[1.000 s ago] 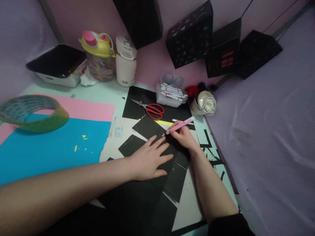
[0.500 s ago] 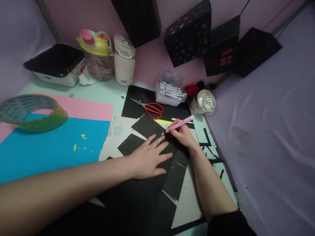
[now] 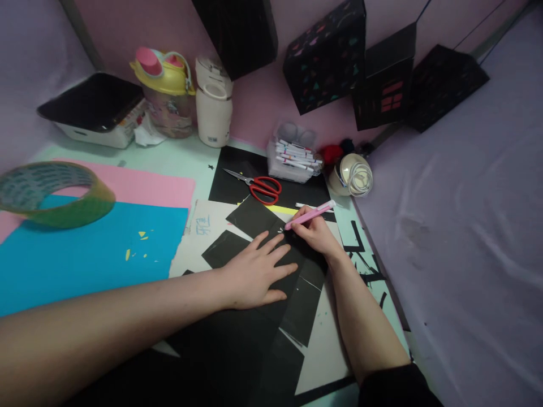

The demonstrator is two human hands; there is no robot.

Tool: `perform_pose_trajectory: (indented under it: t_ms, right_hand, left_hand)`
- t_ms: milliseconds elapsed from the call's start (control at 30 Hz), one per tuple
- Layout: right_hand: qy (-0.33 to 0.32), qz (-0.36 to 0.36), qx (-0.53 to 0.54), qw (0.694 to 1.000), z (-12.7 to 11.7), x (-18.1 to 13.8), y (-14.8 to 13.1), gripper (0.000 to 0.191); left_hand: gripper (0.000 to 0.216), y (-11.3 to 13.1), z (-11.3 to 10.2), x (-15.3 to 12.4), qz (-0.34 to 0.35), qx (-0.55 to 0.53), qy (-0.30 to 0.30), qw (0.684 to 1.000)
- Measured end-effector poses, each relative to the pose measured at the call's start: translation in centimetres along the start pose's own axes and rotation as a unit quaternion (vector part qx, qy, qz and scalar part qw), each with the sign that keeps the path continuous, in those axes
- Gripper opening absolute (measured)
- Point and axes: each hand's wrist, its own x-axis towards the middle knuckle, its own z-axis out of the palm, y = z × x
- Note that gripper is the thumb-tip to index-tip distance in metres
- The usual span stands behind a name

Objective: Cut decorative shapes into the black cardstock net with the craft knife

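Note:
My left hand [image 3: 259, 272] lies flat with fingers spread, pressing on a large sheet of black paper [image 3: 220, 345]. Just beyond its fingertips, my right hand [image 3: 313, 230] is closed around a slim pink pen-shaped tool [image 3: 311, 215] with a pale end. The tool slants down to the left, and its tip meets the black paper beside small white marks [image 3: 280, 230]. Whether the tip is a blade or a nib is too small to tell. Smaller black pieces [image 3: 253, 217] lie around the hands over a pale board [image 3: 190, 249].
Red-handled scissors [image 3: 266, 189] lie beyond my hands, near a clear box of white markers [image 3: 297, 155]. A wide tape roll [image 3: 93, 200] rests at left on blue paper [image 3: 97, 260]. Several black paper boxes [image 3: 326, 59] hang above the back. A white bottle [image 3: 214, 116] stands behind.
Almost nothing differs. The view has shifted very slightly; both hands and the pink tool keep their places on the black paper.

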Motion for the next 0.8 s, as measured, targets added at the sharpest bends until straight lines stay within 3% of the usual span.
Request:
perform_pose_trajectory:
  t_ms: [333, 700, 800]
  right_hand:
    - [0.025, -0.011, -0.037, 0.999, 0.1, 0.17, 0.36, 0.009]
    - [0.064, -0.014, -0.061, 0.996, 0.21, -0.28, 0.31, 0.024]
    - [0.053, -0.023, -0.061, 0.997, 0.19, -0.53, 0.41, 0.02]
  left_hand:
    - [0.059, 0.05, -0.05, 0.0, 0.002, 0.001, -0.002, 1.0]
    - [0.059, -0.01, -0.11, -0.11, 0.003, -0.002, 0.0, 1.0]
    - [0.058, -0.01, -0.07, -0.1, 0.002, -0.001, 0.005, 1.0]
